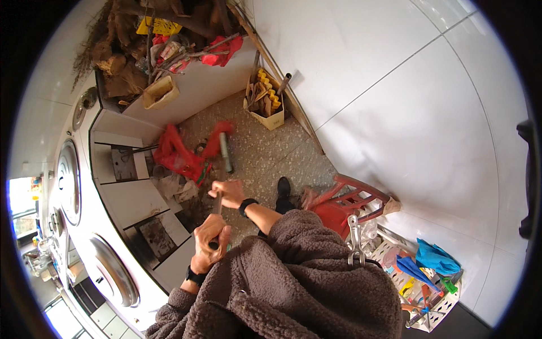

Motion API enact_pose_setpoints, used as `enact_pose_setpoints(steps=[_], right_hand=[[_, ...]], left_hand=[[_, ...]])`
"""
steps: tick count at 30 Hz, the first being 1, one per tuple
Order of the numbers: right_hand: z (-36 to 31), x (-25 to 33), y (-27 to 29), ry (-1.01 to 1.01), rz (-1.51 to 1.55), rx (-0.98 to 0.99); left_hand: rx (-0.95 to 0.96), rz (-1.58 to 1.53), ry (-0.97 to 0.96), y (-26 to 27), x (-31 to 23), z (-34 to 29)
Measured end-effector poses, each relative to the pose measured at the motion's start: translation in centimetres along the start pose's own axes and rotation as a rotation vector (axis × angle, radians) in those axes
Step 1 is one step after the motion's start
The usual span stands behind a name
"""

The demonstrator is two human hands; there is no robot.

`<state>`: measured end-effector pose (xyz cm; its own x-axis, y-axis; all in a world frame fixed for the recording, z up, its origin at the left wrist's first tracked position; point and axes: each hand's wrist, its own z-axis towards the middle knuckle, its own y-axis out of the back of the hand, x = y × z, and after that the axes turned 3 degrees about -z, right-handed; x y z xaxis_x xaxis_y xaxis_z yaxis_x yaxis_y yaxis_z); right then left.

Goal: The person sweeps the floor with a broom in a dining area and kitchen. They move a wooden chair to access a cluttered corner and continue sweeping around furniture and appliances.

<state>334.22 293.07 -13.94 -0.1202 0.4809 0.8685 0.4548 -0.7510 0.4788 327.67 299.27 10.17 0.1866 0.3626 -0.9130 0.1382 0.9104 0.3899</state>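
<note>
Both my hands are closed around one stick-like handle (pixel 218 202), held close in front of my body. My left hand (pixel 208 240) grips its near end, where a dark round tip shows. Farther along, my right hand (pixel 227 194) wraps round it. What the handle leads to cannot be made out clearly. Beyond the right hand, a grey-green tube (pixel 226 152) stands out against blurred red material (pixel 179 151) low by the stove front. Whether the tube belongs to the handle I cannot tell. Crumpled pale scraps (pixel 178 187) lie beside the red material.
A white stove (pixel 121 212) with metal lids (pixel 110 271) runs along my left. Firewood (pixel 121 28) is piled at the far left. A carton (pixel 272 117) with sticks stands by the wall. On my right are a red chair (pixel 333 212) and a white basket (pixel 432 316) of odds and ends.
</note>
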Motion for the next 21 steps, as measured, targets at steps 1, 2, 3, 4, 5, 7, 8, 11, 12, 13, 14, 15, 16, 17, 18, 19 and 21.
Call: enact_pose_setpoints(steps=[1, 2, 3, 4, 5, 7, 8, 11, 12, 13, 14, 15, 16, 17, 18, 19, 21], right_hand=[[0.2, 2.0, -0.5, 0.024, -0.024, -0.038], [0.4, 3.5, -0.6, 0.059, -0.025, -0.05], [0.3, 4.9, -0.7, 0.065, -0.057, -0.035], [0.0, 5.9, -0.4, 0.05, -0.085, -0.026], [-0.3, 6.6, -0.1, 0.039, -0.123, -0.025], [-1.2, 7.2, 0.5, -0.014, -0.171, -0.027], [-2.0, 6.7, 1.1, -0.052, -0.181, -0.029], [-5.2, 3.7, 2.7, -0.136, -0.178, -0.09], [-6.5, 2.0, 3.3, -0.179, -0.158, -0.091], [-7.6, 0.3, 3.7, -0.25, -0.232, -0.109], [-9.0, -1.7, 4.2, -0.252, -0.318, -0.145], [-9.9, -3.7, 4.7, -0.381, -0.32, -0.021], [-10.9, -5.1, 4.2, -0.453, -0.406, -0.077], [-11.5, -6.6, 3.9, -0.559, -0.396, 0.008], [-11.6, -7.3, 2.8, -0.495, -0.359, -0.042], [-11.6, -7.8, 1.7, -0.526, -0.355, -0.025], [-10.6, -7.6, -0.7, -0.409, -0.245, -0.108]], left_hand=[[-0.029, 0.023, -0.044, 0.7, -0.9, -0.4], [-0.089, 0.001, -0.047, 1.7, -1.7, -0.8], [-0.165, 0.007, -0.047, 2.5, -2.4, -1.3], [-0.199, -0.002, -0.052, 3.4, -3.0, -1.8], [-0.247, -0.006, -0.038, 4.2, -3.4, -2.2], [-0.277, -0.126, -0.079, 5.1, -3.3, -2.6], [-0.274, -0.16, -0.096, 5.4, -2.9, -2.8], [-0.256, -0.181, -0.041, 4.4, -0.7, -3.2], [-0.237, -0.244, 0.122, 3.3, 0.2, -3.6], [-0.144, -0.286, 0.203, 2.4, 1.2, -3.9], [-0.158, -0.38, 0.136, 0.4, 2.5, -4.0], [-0.062, -0.333, 0.262, -0.6, 3.5, -4.2], [-0.127, -0.342, 0.223, -2.6, 4.3, -4.7], [0.098, -0.486, 0.206, -2.9, 5.7, -4.2], [0.093, -0.426, 0.24, -3.1, 6.1, -4.9], [0.099, -0.395, 0.23, -3.2, 6.3, -5.5], [0.086, -0.295, 0.222, -2.3, 6.1, -6.5]])
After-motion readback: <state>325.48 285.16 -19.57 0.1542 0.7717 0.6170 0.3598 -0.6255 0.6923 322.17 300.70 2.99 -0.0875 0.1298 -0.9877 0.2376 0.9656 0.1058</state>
